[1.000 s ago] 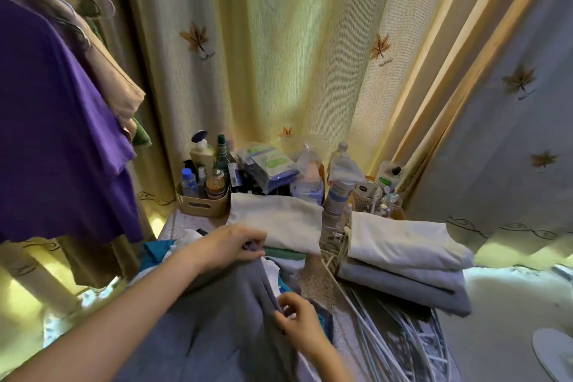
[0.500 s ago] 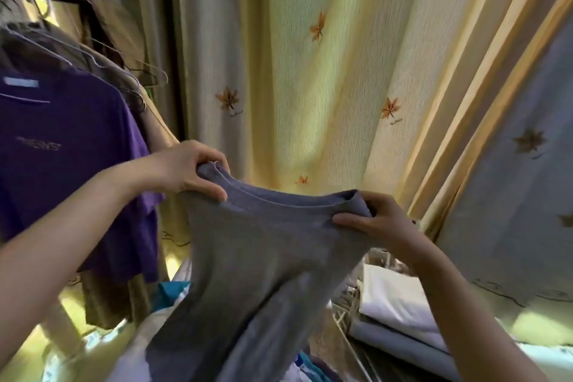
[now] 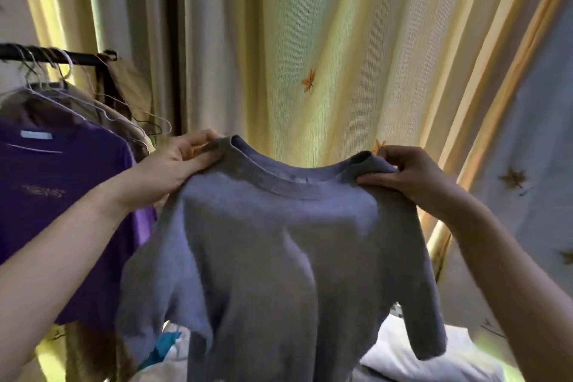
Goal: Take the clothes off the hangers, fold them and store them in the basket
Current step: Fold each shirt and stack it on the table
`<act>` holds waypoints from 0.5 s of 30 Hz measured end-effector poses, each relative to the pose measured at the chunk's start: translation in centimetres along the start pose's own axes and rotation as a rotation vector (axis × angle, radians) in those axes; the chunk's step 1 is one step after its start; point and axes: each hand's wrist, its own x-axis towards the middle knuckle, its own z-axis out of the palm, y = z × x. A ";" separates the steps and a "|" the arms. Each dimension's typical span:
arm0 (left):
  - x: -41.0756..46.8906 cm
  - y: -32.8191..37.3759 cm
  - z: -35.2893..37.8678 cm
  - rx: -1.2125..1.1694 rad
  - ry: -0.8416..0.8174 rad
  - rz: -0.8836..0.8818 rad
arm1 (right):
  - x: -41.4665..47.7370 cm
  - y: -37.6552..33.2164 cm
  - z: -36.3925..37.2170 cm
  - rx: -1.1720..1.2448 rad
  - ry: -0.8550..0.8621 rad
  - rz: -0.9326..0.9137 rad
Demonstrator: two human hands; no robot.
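Observation:
A grey T-shirt (image 3: pixel 279 242) hangs in the air in front of me, held up by its shoulders with the neckline on top. My left hand (image 3: pixel 173 170) grips the left shoulder seam beside the collar. My right hand (image 3: pixel 409 177) pinches the right shoulder. Both short sleeves droop down at the sides and the body falls out of view below. No hanger is in the shirt. The basket is out of sight.
A purple T-shirt (image 3: pixel 52 201) hangs on a wire hanger (image 3: pixel 62 102) from a black rail (image 3: pixel 55 56) at the left, with beige garments behind it. Yellow leaf-print curtains (image 3: pixel 310 56) fill the background. Folded white cloth (image 3: pixel 412 353) lies at the lower right.
Both hands lifted the grey shirt from the pile up to chest height and spread it wide by the shoulders. The view tilted up, so the table's bottles dropped out of sight.

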 end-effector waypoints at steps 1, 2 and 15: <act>0.1 0.1 0.4 0.021 0.030 0.004 | 0.1 0.1 -0.1 0.001 0.026 0.003; 0.1 0.2 0.6 0.038 0.073 0.009 | 0.1 0.2 -0.3 0.019 0.031 0.002; 0.4 -1.7 2.9 0.062 0.315 -0.183 | -1.1 1.2 2.8 0.371 0.162 0.426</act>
